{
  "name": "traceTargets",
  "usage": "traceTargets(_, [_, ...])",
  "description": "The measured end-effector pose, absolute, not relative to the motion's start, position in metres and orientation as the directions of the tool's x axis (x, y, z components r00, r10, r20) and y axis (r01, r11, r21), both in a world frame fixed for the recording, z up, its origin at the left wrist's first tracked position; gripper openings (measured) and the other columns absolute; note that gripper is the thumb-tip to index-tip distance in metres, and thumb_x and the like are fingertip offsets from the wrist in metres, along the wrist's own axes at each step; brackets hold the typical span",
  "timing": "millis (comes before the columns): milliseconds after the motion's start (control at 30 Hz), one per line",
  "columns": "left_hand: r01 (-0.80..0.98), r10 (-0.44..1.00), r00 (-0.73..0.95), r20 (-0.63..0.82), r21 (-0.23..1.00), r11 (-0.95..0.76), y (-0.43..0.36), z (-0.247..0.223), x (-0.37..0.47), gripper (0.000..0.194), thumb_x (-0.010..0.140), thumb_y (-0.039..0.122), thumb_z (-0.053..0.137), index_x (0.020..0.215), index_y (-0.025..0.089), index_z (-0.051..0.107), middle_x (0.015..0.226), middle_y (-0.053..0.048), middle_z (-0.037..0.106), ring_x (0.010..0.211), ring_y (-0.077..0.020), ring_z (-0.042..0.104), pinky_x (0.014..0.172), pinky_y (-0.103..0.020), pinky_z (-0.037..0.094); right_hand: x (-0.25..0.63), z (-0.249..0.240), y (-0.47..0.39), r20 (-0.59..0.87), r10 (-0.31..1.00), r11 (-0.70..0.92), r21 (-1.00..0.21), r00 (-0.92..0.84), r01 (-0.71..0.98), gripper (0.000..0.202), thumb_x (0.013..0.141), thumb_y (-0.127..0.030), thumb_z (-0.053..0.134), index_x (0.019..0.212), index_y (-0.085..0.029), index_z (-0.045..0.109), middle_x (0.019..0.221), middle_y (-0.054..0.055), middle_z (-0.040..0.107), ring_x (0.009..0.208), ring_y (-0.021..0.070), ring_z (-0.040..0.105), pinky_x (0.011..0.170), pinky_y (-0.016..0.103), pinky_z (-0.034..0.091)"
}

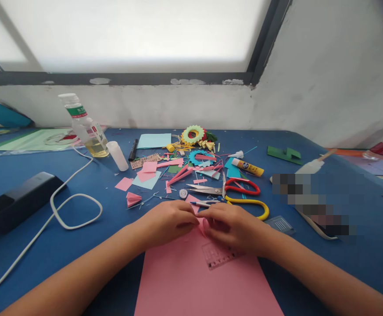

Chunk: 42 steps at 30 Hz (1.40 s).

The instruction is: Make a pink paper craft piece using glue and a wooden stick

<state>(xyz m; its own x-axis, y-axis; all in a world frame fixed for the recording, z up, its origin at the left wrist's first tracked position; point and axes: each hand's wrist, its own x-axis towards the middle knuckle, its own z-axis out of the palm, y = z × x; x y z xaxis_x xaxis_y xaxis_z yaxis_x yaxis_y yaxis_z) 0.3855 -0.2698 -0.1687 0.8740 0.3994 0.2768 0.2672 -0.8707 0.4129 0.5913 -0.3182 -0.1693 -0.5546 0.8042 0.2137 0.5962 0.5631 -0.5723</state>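
A large pink sheet [204, 285] lies at the table's front edge. Over its far end, my left hand [178, 221] and my right hand [229, 226] meet, fingers bent together around a small pink paper piece [205, 227]. Both hands pinch this piece between the fingertips, and part of it is hidden behind them. A clear plastic ruler [220, 256] rests on the sheet below my right hand. Just beyond the hands are scissors [244, 187] with red and yellow handles and a blue and white pen [207, 203].
Paper scraps [148, 173] and a glue stick [248, 167] lie beyond the hands. A bottle [87, 131], a white tube [117, 156], a black device [20, 199] and a looped white cable [76, 228] are at left. A glue bottle [309, 166] stands out at right.
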Motion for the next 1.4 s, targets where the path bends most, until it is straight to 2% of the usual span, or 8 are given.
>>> traceTargets(267, [0.194, 0.317, 0.846, 0.427, 0.308, -0.931, -0.270, -0.167, 0.383, 0.019, 0.086, 0.014, 0.048, 0.081, 0.014, 0.066, 0.082, -0.006, 0.066, 0.072, -0.0123, 0.059, 0.065, -0.021, 0.046, 0.597, -0.170, -0.315, 0.251, 0.784, 0.604, -0.520, -0.568, 0.604, 0.014, 0.074, -0.006, 0.058, 0.080, -0.016, 0.064, 0.072, 0.003, 0.064, 0.065, 0.0135, 0.057, 0.059, 0.023, 0.043])
traceTargets(467, [0.182, 0.304, 0.828, 0.472, 0.287, -0.940, -0.270, -0.163, 0.380, 0.014, 0.083, 0.014, 0.052, 0.079, 0.014, 0.065, 0.080, -0.005, 0.066, 0.072, -0.0123, 0.059, 0.065, -0.022, 0.048, 0.601, -0.167, -0.316, 0.353, 0.737, 0.667, -0.522, -0.576, 0.532, 0.011, 0.083, -0.010, 0.054, 0.085, -0.016, 0.063, 0.081, 0.003, 0.068, 0.075, 0.0129, 0.061, 0.068, 0.023, 0.047])
traceTargets(633, [0.174, 0.303, 0.802, 0.515, 0.284, -0.943, -0.273, -0.160, 0.379, 0.010, 0.083, 0.018, 0.055, 0.080, 0.015, 0.064, 0.081, -0.004, 0.066, 0.071, -0.0115, 0.059, 0.064, -0.022, 0.048, 0.603, -0.161, -0.322, 0.509, 0.629, 0.777, -0.409, -0.587, 0.479, 0.013, 0.085, -0.011, 0.053, 0.091, -0.016, 0.063, 0.087, 0.006, 0.067, 0.079, 0.0130, 0.060, 0.070, 0.023, 0.049])
traceTargets(733, [0.143, 0.298, 0.780, 0.550, 0.308, -0.941, -0.276, -0.157, 0.379, 0.006, 0.081, 0.014, 0.057, 0.081, 0.015, 0.063, 0.081, -0.004, 0.065, 0.071, -0.0113, 0.058, 0.064, -0.021, 0.048, 0.603, -0.155, -0.327, 0.540, 0.597, 0.800, -0.352, -0.593, 0.485, 0.014, 0.086, -0.011, 0.051, 0.094, -0.014, 0.063, 0.089, 0.007, 0.066, 0.080, 0.0141, 0.060, 0.070, 0.025, 0.050])
traceTargets(933, [0.096, 0.272, 0.751, 0.602, 0.307, -0.947, -0.281, -0.150, 0.376, 0.009, 0.079, 0.008, 0.058, 0.085, 0.013, 0.061, 0.080, -0.005, 0.065, 0.069, -0.0112, 0.057, 0.060, -0.020, 0.047, 0.603, -0.146, -0.332, 0.585, 0.557, 0.828, -0.330, -0.590, 0.454, 0.015, 0.086, -0.009, 0.052, 0.096, -0.013, 0.061, 0.087, 0.007, 0.066, 0.078, 0.0132, 0.060, 0.070, 0.022, 0.050])
traceTargets(1100, [0.135, 0.303, 0.763, 0.572, 0.317, -0.939, -0.283, -0.151, 0.377, 0.011, 0.081, 0.007, 0.053, 0.086, 0.013, 0.061, 0.082, -0.005, 0.065, 0.071, -0.0113, 0.058, 0.063, -0.020, 0.048, 0.602, -0.149, -0.332, 0.542, 0.598, 0.799, -0.349, -0.590, 0.489, 0.017, 0.088, -0.011, 0.048, 0.098, -0.014, 0.061, 0.089, 0.007, 0.066, 0.080, 0.0133, 0.060, 0.070, 0.023, 0.050])
traceTargets(1233, [0.207, 0.371, 0.803, 0.467, 0.366, -0.908, -0.283, -0.159, 0.381, 0.014, 0.084, 0.009, 0.049, 0.089, 0.015, 0.061, 0.086, -0.004, 0.065, 0.075, -0.0120, 0.059, 0.066, -0.021, 0.047, 0.598, -0.158, -0.330, 0.437, 0.675, 0.738, -0.403, -0.595, 0.541, 0.019, 0.089, -0.011, 0.045, 0.093, -0.015, 0.063, 0.087, 0.007, 0.064, 0.080, 0.0141, 0.058, 0.069, 0.025, 0.049])
traceTargets(1400, [0.307, 0.455, 0.832, 0.318, 0.419, -0.855, -0.282, -0.172, 0.386, 0.018, 0.088, 0.015, 0.045, 0.088, 0.017, 0.063, 0.085, -0.003, 0.065, 0.078, -0.0127, 0.059, 0.067, -0.021, 0.047, 0.593, -0.169, -0.327, 0.350, 0.716, 0.697, -0.408, -0.605, 0.589, 0.021, 0.087, -0.008, 0.045, 0.089, -0.015, 0.064, 0.085, 0.007, 0.063, 0.078, 0.0163, 0.058, 0.068, 0.027, 0.049])
